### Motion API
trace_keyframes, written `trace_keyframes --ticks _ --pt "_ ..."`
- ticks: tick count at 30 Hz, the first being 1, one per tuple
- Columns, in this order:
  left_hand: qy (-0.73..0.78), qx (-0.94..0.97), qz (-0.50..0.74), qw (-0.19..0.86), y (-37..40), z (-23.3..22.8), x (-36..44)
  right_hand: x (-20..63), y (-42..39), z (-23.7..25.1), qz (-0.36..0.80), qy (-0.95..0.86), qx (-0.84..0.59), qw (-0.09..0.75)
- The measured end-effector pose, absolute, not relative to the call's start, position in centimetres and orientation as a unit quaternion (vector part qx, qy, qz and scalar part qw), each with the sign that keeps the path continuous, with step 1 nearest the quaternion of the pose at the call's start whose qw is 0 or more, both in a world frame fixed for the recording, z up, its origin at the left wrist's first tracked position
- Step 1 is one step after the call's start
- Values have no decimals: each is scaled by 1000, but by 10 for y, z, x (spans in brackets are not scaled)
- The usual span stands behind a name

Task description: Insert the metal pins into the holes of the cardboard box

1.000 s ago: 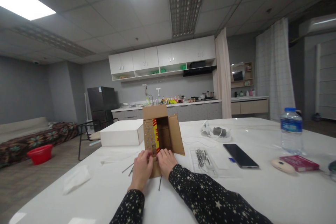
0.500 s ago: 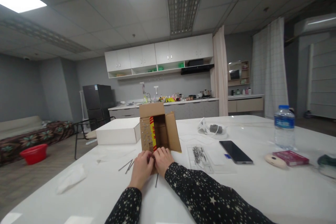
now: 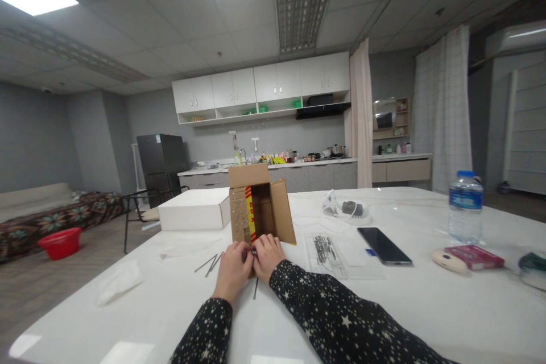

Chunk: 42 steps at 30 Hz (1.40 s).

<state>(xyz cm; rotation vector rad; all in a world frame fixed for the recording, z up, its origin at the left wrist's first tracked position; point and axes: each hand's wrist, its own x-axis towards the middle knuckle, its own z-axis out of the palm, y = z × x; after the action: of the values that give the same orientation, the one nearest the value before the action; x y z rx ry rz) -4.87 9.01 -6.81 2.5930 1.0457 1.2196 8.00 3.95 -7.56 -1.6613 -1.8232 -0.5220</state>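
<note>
My left hand (image 3: pixel 233 269) and my right hand (image 3: pixel 268 257) meet at the front of an open cardboard box (image 3: pixel 282 213), thumbs and fingers pinched close together. A small dark bit shows between the fingertips, too small to name. The box stands with its opening towards me and its flaps spread; the left flap is dotted with small metal points beside a yellow and red strip (image 3: pixel 250 213). Below my hands a thin metal rod, perhaps a long nail (image 3: pixel 256 289), lies on the table. Several similar rods (image 3: pixel 212 263) lie left of my left hand.
Right of the box is a clear plastic case (image 3: pixel 326 253) with many small metal pieces. Beyond it lie a phone (image 3: pixel 384 245), a white corded device (image 3: pixel 352 210), a water bottle (image 3: pixel 466 207) and a red box (image 3: pixel 475 257). On the left are a white box (image 3: pixel 191 213) and crumpled tissue (image 3: pixel 119 283).
The view has shifted slightly. Both hands stay together at the box front, with the fingers moved a little and the small dark bit between them now more visible.
</note>
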Motion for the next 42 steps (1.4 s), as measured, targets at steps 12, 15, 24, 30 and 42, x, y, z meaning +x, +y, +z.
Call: trace_keyframes --ticks 12,15,24,30,42 --pt "342 848 403 42 91 -69 -49 80 39 -78 -185 -691 -627 309" --pt "341 847 405 45 92 -71 -49 80 39 -78 -189 -689 -628 308" --pt "338 846 408 60 97 -75 -49 81 39 -79 -192 -688 -627 311" --pt "338 847 406 65 97 -74 -49 81 39 -79 -191 -690 -624 314" --pt "343 844 406 69 95 -71 -50 81 40 -79 -188 -692 -629 301"
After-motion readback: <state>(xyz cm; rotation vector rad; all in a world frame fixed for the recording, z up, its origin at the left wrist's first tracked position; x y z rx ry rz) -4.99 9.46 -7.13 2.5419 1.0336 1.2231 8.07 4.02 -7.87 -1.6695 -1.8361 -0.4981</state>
